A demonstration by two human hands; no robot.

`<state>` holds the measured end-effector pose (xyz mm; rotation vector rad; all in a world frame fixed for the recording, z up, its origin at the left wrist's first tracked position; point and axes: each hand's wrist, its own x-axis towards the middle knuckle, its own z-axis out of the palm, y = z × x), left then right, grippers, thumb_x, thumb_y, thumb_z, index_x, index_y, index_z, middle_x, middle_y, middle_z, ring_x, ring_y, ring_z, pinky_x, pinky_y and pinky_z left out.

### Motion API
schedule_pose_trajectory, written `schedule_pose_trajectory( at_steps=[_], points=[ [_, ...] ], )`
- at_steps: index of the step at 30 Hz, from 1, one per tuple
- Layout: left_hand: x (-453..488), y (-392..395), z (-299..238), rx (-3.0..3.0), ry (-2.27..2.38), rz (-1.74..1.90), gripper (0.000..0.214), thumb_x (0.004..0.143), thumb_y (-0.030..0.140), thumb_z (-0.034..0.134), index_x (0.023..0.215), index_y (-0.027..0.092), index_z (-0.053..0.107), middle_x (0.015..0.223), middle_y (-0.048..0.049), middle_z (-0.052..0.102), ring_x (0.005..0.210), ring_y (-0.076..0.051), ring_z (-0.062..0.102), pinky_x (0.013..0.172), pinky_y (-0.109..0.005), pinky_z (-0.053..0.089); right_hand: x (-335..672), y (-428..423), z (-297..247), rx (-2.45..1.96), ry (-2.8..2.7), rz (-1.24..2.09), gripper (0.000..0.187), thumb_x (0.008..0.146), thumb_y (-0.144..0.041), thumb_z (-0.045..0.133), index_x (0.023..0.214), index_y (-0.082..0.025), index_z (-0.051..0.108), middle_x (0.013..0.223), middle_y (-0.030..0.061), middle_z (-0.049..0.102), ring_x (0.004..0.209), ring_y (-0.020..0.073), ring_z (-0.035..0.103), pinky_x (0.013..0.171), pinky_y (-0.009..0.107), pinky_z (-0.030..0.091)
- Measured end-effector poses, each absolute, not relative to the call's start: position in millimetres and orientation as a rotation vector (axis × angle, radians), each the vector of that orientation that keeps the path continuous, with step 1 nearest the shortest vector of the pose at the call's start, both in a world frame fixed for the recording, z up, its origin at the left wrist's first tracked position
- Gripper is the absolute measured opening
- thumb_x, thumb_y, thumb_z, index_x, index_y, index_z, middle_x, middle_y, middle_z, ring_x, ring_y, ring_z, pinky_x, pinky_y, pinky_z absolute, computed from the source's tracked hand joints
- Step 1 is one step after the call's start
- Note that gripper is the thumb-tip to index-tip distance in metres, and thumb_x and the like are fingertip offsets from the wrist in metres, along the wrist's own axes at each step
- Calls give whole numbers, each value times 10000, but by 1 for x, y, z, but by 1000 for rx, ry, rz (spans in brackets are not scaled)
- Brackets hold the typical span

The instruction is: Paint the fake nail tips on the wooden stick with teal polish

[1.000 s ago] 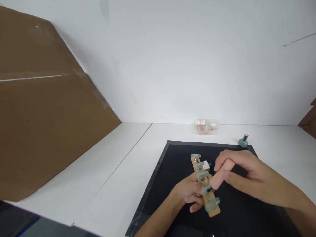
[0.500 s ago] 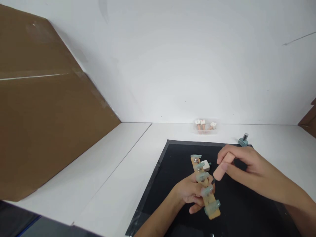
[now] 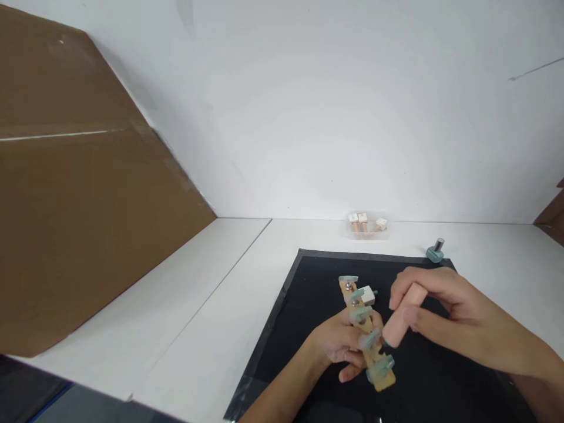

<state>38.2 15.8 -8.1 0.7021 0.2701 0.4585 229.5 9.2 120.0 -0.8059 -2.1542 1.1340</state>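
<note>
Wooden strip (image 3: 366, 335) carrying pale green clips and one white block, gripped in the left hand (image 3: 339, 346) over the black mat (image 3: 308, 305). Right hand (image 3: 440, 311) closed around a pink cylinder (image 3: 400, 323), its lower end touching the strip. Farther back: a small teal-based piece (image 3: 435, 251) at the mat's corner, then a clear tray (image 3: 365, 226) by the wall.

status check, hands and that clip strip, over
Left hand grips tan strip above black mat. Right hand holds pink cylinder at its clips. Nothing between them.

Bright even light, soft shadows, edges warped
</note>
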Motion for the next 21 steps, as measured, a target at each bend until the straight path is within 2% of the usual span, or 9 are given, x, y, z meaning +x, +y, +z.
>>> schedule_pose_trajectory(
  at_steps=[7,16,21],
  points=[
    [44,21,0,700,305,469,352,532,302,820,662,123,546,393,80,445,247,-15,288,232,-144,334,227,12,123,-728,-2202,1251,178,871,-212,550,702,-199,605,719,-23,628,602,86,534,507,171,412],
    [40,17,-3,700,337,467,386,516,348,816,664,120,543,374,74,442,227,-22,284,216,-157,329,229,12,122,-798,-2208,1151,166,864,-193,536,699,-196,557,660,-30,614,559,86,500,492,182,390],
    [38,15,-6,670,266,458,358,529,299,814,676,115,546,484,45,538,230,-16,313,213,-159,332,230,12,124,-825,-2202,1158,212,894,-249,505,692,-199,547,659,-12,628,542,97,499,466,195,384]
  ],
)
